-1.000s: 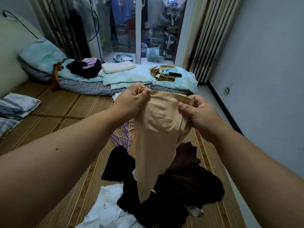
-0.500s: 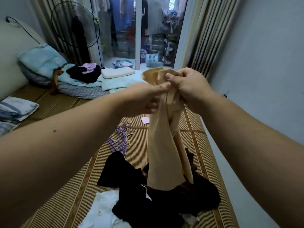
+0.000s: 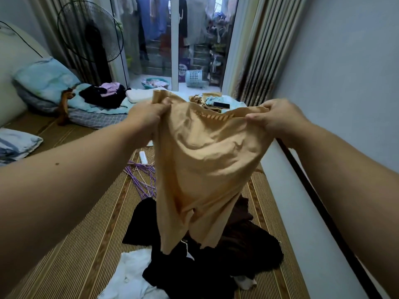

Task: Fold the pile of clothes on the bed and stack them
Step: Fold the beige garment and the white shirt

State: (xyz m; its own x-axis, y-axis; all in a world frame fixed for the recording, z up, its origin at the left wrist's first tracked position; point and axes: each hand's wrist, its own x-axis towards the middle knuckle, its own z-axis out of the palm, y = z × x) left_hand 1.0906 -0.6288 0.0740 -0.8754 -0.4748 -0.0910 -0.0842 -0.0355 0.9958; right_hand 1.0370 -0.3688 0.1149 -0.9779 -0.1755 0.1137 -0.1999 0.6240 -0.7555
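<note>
The left hand [image 3: 149, 117] and right hand [image 3: 278, 119] have drawn apart. Half a second ago they met at the bunched top of the tan garment [image 3: 205, 169]; now each grips one end of its top edge (the perforated band). The cloth, then a narrow hanging strip, now hangs spread wide between them.

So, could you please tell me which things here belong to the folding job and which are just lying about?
Part of the job: tan garment, gripped at its top edge by left hand and right hand; dark clothes pile; white garment.
Just lying about: purple hangers; fan; blue basket; pillow.
</note>
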